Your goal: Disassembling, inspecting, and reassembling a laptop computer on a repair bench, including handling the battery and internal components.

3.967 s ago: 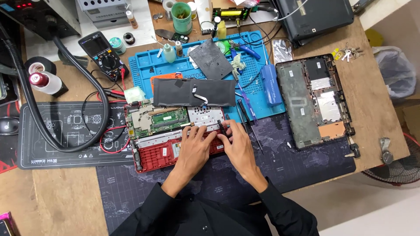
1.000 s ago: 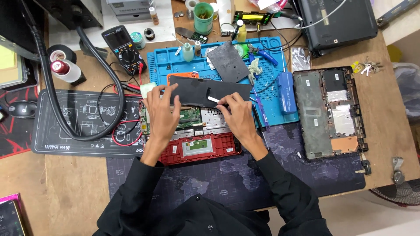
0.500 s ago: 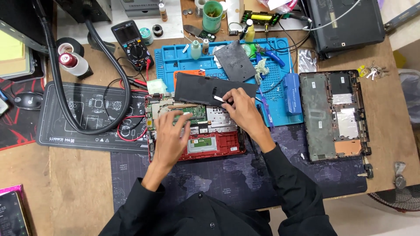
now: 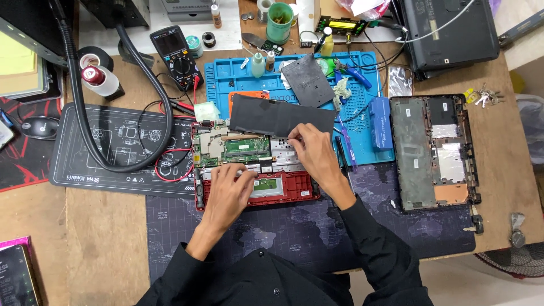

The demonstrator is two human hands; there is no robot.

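The red laptop base [image 4: 258,173] is steadied flat under the left hand [image 4: 229,190]; just above it, something small, probably a connector, seems pinched by the right hand [image 4: 314,153] beside the black battery [image 4: 280,116].

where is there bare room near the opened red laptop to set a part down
Free: the dark map-printed mat between the red laptop base and the black sleeves; the bare wooden tabletop left of that mat; the black diagram mat inside the hose loop.
Crowded: the blue silicone work mat, full of tools and bottles, and the board under both hands.
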